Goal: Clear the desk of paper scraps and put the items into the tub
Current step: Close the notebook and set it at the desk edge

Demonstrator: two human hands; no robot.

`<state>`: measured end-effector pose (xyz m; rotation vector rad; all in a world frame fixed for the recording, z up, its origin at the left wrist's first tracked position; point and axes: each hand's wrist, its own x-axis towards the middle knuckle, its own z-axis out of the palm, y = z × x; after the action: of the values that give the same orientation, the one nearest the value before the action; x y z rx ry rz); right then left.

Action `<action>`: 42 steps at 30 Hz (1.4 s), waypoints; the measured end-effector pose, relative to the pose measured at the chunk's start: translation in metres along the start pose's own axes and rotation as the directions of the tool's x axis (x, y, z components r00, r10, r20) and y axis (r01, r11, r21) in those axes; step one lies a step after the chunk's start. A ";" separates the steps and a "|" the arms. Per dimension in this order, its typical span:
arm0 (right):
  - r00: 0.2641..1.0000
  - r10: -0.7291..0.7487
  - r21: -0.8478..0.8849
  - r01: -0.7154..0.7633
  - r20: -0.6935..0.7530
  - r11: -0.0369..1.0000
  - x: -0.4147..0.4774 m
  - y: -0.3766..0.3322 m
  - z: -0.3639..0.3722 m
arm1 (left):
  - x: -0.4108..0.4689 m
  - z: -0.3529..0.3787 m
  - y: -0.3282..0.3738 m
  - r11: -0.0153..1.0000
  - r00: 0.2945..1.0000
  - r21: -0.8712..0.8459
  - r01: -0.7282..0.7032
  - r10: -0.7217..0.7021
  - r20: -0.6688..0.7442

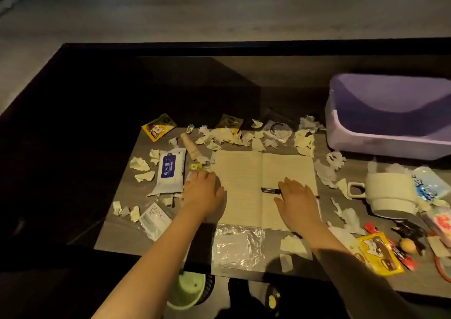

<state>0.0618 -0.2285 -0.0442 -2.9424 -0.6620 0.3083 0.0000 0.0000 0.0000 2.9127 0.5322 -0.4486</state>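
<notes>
Both hands lie flat with fingers straight; neither grips anything. The left hand (pixel 203 191) rests at the left edge of the open notebook (pixel 244 184). The right hand (pixel 296 199) rests on the notebook's right page, its fingertips over a dark pen (pixel 269 191) lying by the spine. Judged from this posture, the hands are steadying or about to close the notebook, since it is the largest item and covers the middle of the desk (pixel 122 233).

The tub (pixel 390 142) stands beyond and to the right of the notebook, and nothing can be seen in it. Paper scraps (pixel 227 135) lie thickest just beyond the notebook's far edge, with more to its left and right.

Other items:
- A wipes pack (pixel 169 171) lies just left of the notebook.
- A yellow sachet (pixel 158 127) lies beyond the notebook to the left.
- A clear bag (pixel 238 245) touches the notebook's near edge.
- A mug (pixel 388 194) and snack packets (pixel 379 252) are to the notebook's right.

Obstructions: the pen would probably roll or get trapped if the notebook is shut over it. Scraps also lie between the notebook and the tub, and between the notebook and the mug.
</notes>
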 end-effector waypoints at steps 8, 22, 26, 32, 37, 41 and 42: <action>0.927 -0.058 0.068 0.090 -0.371 0.994 0.012 0.009 0.021 | 0.018 0.024 0.002 0.991 0.990 0.033 0.131 -0.129 -0.064; 0.813 -0.165 -0.058 0.161 -0.558 0.985 0.025 0.020 0.040 | 0.067 0.053 -0.007 0.986 0.928 -0.068 0.155 -0.169 -0.332; 0.846 -0.184 -0.105 0.152 -0.500 0.983 0.021 0.017 0.036 | 0.078 0.056 -0.014 0.984 0.906 -0.057 0.167 -0.176 -0.385; 0.890 -0.152 -0.162 0.090 -0.430 0.983 0.015 0.012 0.033 | 0.054 0.065 -0.013 0.994 0.887 -0.043 0.103 -0.111 -0.448; 0.915 -0.075 -0.076 0.049 -0.397 0.996 0.006 0.009 0.032 | 0.016 0.062 -0.013 0.994 0.901 -0.095 0.060 -0.094 -0.423; 0.935 -0.008 0.007 0.011 -0.353 1.000 -0.001 0.004 0.028 | 0.003 0.048 -0.006 0.959 0.971 -0.276 0.071 -0.129 -0.201; 0.939 0.004 0.010 0.000 -0.344 1.000 -0.003 0.002 0.028 | 0.002 0.042 -0.003 0.942 0.980 -0.322 0.092 -0.142 -0.138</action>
<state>0.0535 -0.2301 -0.0714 -2.8777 -0.6029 -0.2021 -0.0108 -0.0045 -0.0406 2.6299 0.7296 -0.1276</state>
